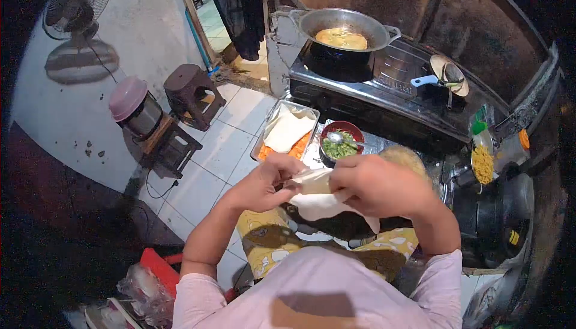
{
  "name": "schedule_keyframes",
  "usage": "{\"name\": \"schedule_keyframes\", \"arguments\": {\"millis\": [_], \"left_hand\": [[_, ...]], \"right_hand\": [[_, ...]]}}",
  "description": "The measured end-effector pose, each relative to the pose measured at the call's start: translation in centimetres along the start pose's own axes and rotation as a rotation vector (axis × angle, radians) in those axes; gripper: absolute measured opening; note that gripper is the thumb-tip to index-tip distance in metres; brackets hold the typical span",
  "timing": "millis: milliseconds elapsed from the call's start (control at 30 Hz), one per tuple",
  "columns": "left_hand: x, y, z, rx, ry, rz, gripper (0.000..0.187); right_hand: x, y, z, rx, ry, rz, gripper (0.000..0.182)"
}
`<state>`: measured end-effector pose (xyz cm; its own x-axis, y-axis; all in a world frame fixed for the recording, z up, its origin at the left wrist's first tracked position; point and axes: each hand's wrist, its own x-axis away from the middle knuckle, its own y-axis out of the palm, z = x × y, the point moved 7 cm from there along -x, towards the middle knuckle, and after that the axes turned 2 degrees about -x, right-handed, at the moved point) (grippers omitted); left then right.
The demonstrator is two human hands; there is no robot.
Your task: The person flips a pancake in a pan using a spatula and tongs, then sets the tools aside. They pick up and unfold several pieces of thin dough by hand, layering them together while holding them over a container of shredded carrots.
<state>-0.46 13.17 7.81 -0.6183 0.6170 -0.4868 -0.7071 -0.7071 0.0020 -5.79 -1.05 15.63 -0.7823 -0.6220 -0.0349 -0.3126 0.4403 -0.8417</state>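
Note:
A thin, pale wrapper sheet [318,206] hangs in front of my body, stretched between my hands. My left hand [268,180] pinches its left side with thumb and fingers. On the other side, my right hand [381,186] is closed on the upper right edge, and a loose corner droops below it. Just beyond my left hand, a metal tray [258,144] holds orange shreds [298,147] with more pale wrapper sheets [289,126] over them. A dark red bowl [358,132] of chopped greens [337,149], with a metal spoon [337,139] in it, stands beyond the wrapper.
A wok [384,28] with golden food [341,38] sits on the stove [384,83]. Right of it lie a blue-handled utensil [425,80] and a bag of yellow food [482,164]. Leftward are a brown stool [187,83], a pink-lidded pot [127,98] and a fan [78,2].

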Motion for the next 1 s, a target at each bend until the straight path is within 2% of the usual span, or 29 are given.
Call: {"name": "schedule_keyframes", "arguments": {"millis": [33, 67, 133, 233, 467, 867, 933, 1000], "left_hand": [[0.1, -0.1, -0.1, -0.064, -0.103, -0.138, 0.033], [-0.5, -0.9, 0.4, -0.065, -0.097, -0.136, 0.033], [-0.8, 0.1, 1.3, -0.489, 0.012, -0.435, 0.028], [-1.7, 0.6, 1.7, -0.424, -0.096, -0.38, 0.026], [-3.0, 0.2, 1.7, -0.33, -0.065, -0.412, 0.029], [-3.6, 0.8, 3.5, -0.491, -0.047, -0.543, 0.036], [-3.5, 0.7, 2.9, -0.397, -0.145, -0.486, 0.037], [-3.5, 0.5, 2.6, -0.388, -0.146, -0.491, 0.037]], "right_hand": [[0.0, -0.5, 0.0, 0.026, -0.016, -0.008, 0.028], [0.0, -0.8, -0.2, 0.033, -0.018, -0.01, 0.028], [0.1, -1.1, -0.7, -0.016, -0.013, -0.03, 0.024], [0.1, -0.8, -0.7, 0.003, -0.039, -0.07, 0.023], [0.6, -0.5, -0.1, 0.027, -0.082, -0.06, 0.029], [1.3, -1.0, -1.1, 0.055, -0.046, -0.085, 0.03], [1.3, -1.4, -1.4, 0.062, -0.083, -0.024, 0.03], [1.3, -1.2, -0.9, 0.07, -0.074, 0.013, 0.03]]}}
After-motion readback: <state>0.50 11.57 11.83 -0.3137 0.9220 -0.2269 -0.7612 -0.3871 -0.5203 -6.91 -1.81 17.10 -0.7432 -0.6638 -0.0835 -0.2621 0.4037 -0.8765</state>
